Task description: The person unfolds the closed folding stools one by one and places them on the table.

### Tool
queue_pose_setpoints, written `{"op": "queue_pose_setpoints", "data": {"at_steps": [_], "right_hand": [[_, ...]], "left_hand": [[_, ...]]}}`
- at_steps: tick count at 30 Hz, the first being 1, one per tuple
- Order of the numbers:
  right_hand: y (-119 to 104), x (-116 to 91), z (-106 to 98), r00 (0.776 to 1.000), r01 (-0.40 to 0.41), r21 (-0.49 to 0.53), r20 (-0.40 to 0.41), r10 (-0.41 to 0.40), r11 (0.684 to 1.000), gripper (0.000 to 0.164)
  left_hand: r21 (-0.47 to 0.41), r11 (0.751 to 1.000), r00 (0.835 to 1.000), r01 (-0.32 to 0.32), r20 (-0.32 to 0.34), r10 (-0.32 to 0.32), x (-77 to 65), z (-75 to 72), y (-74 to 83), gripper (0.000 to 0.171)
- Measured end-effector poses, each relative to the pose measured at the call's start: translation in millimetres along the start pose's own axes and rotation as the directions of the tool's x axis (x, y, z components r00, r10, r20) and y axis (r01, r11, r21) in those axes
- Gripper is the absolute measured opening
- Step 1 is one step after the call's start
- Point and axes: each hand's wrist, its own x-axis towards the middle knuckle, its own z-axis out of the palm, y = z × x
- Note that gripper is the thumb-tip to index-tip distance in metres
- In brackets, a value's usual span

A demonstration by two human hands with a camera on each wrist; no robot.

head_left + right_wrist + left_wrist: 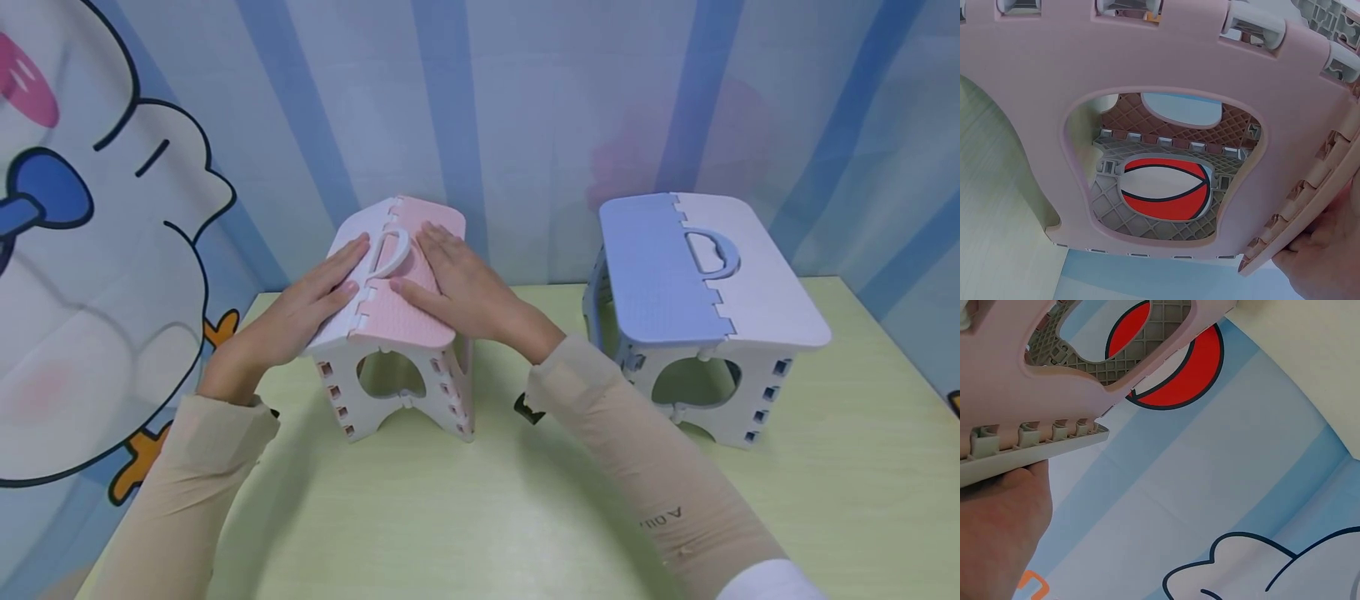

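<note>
A pink and white folding step stool (408, 333) stands on the table at centre left in the head view. Its top is peaked along the middle seam, and a white loop handle (401, 254) rises there. My left hand (303, 304) lies on the white half with fingers straight. On the pink half rests my right hand (472, 287), its fingers extended and thumb spread toward the seam. In the left wrist view, part of the left hand (1007, 515) shows against the white panel's edge. The right wrist view looks through the oval opening in the pink side panel (1166, 69).
A blue and white folding stool (660, 275) stands to the right, its top flat. A small black object (528, 408) lies on the pale green table (450, 517) near the right sleeve. Behind hangs a striped blue curtain (525, 125) with a cartoon figure at left.
</note>
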Motion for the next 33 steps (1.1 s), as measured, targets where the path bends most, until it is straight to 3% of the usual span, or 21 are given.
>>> {"op": "queue_pose_setpoints", "data": {"at_steps": [33], "right_hand": [[0.6, -1.5, -3.8, 1.0, 0.004, -0.015, 0.009, -0.004, 1.0, 0.085]], "left_hand": [[0.138, 0.99, 1.0, -0.012, 0.014, 0.01, 0.8, -1.1, 2.8, 0.06]]}}
